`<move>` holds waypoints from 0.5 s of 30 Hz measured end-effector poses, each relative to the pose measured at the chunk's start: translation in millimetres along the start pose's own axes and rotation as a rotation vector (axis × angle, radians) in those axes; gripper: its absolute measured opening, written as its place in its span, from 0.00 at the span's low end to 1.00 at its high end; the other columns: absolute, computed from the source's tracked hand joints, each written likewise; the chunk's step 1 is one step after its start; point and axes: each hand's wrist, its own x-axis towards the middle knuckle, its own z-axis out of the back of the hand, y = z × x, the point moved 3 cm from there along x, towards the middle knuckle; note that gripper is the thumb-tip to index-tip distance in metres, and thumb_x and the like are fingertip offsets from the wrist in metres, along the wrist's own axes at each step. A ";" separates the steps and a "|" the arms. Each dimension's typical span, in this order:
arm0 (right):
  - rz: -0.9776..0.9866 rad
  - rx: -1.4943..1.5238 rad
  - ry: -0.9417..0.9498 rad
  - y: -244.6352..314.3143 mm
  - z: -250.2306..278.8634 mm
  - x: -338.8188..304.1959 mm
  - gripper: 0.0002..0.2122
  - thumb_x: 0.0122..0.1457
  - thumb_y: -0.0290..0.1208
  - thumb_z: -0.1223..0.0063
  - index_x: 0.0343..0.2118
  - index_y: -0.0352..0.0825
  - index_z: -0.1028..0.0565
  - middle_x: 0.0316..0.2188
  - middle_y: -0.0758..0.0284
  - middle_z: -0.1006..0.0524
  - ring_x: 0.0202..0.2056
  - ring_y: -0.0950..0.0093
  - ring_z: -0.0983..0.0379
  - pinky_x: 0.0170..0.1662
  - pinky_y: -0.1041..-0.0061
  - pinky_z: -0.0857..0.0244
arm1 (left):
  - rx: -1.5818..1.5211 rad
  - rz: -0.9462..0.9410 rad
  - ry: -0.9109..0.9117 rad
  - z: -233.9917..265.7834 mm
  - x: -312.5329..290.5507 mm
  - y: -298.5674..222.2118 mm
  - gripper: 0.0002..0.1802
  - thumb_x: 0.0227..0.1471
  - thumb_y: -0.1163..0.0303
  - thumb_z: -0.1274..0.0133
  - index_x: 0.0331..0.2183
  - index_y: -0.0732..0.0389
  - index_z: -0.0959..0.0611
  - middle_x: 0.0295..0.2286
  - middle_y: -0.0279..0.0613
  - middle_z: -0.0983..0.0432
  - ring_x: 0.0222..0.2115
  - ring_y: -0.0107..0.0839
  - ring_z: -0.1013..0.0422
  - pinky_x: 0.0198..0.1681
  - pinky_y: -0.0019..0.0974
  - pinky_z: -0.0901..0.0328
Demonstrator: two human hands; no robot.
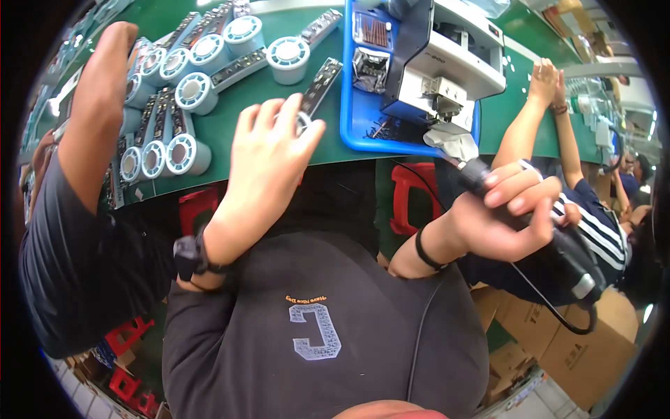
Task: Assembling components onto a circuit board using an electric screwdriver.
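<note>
My left hand [269, 150] lies at the table's near edge, its fingers curled over the round end of a light-blue housing that they mostly hide. A long circuit board [322, 85] sticks out beyond the fingers, pointing away from me. In my right hand [506, 213] is a black electric screwdriver [576, 262], held tilted with its tip end toward the blue tray [356, 142]. The tip end is close to a crumpled whitish piece [453, 144] at the tray's near rim; whether they touch I cannot tell. A cable hangs from the screwdriver's back end.
Several similar light-blue housings with circuit boards [287, 59] cover the table's left side. A black-and-white machine [453, 63] stands in the tray beside small dark screws [384, 130]. A co-worker's arm [98, 112] reaches in at left; another's hands [546, 82] rest at right. Cartons [572, 356] stand below right.
</note>
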 end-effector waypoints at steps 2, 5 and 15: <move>-0.033 -0.094 0.028 -10.7 -6.1 12.2 0.11 0.60 0.28 0.59 0.46 0.35 0.36 0.17 0.67 0.37 0.11 0.74 0.43 0.26 0.70 0.29 | -0.087 0.026 0.017 3.5 -22.2 6.6 0.21 0.42 0.76 0.37 0.41 0.56 0.20 0.51 0.46 0.24 0.50 0.46 0.29 0.53 0.48 0.37; -0.069 -0.125 0.041 -35.1 -10.7 28.7 0.05 0.60 0.30 0.59 0.35 0.35 0.33 0.16 0.68 0.39 0.12 0.75 0.43 0.44 0.66 0.26 | -0.205 0.130 0.070 10.7 -44.2 23.5 0.17 0.41 0.79 0.38 0.38 0.58 0.20 0.51 0.40 0.23 0.50 0.46 0.29 0.54 0.48 0.36; -0.071 -0.302 0.264 -83.8 13.0 44.1 0.11 0.59 0.26 0.58 0.43 0.27 0.38 0.14 0.66 0.36 0.11 0.73 0.38 0.27 0.69 0.27 | -0.078 0.146 -0.009 -1.5 -49.7 34.0 0.19 0.46 0.76 0.37 0.43 0.55 0.14 0.48 0.33 0.20 0.49 0.39 0.29 0.55 0.44 0.39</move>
